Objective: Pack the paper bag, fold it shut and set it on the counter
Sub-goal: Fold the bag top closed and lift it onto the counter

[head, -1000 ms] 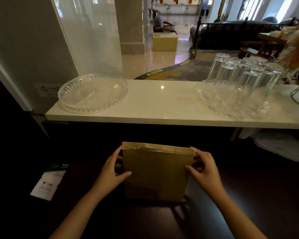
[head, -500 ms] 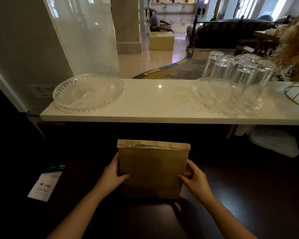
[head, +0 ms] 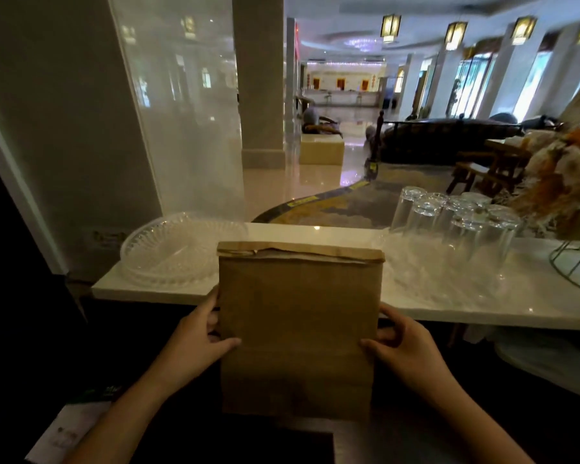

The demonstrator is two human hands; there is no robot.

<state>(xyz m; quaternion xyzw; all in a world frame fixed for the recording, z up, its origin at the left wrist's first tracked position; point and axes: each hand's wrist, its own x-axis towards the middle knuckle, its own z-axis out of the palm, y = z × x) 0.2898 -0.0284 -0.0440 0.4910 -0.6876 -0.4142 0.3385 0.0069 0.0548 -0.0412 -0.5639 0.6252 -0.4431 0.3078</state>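
Bag folded shut and gripped on both sides, ready to go up onto the counter.

Your paper bag (head: 298,329) stands upright in front of you, its top already rolled over into a flat band, so packing and folding look done and the step in hand is the placing. Your left hand (head: 195,339) clasps its left edge and your right hand (head: 406,346) its right edge, each with the thumb across the front face and fingers curled behind. The bag sits below and in front of the white counter (head: 315,296), its folded top overlapping the counter's edge in view. On that counter, the clear glass dish (head: 168,252) lies to the left and the tray of upturned glasses (head: 456,236) to the right. Next, you'd likely need to raise the bag level and aim for the bare stretch between them, keeping well off the glasses.
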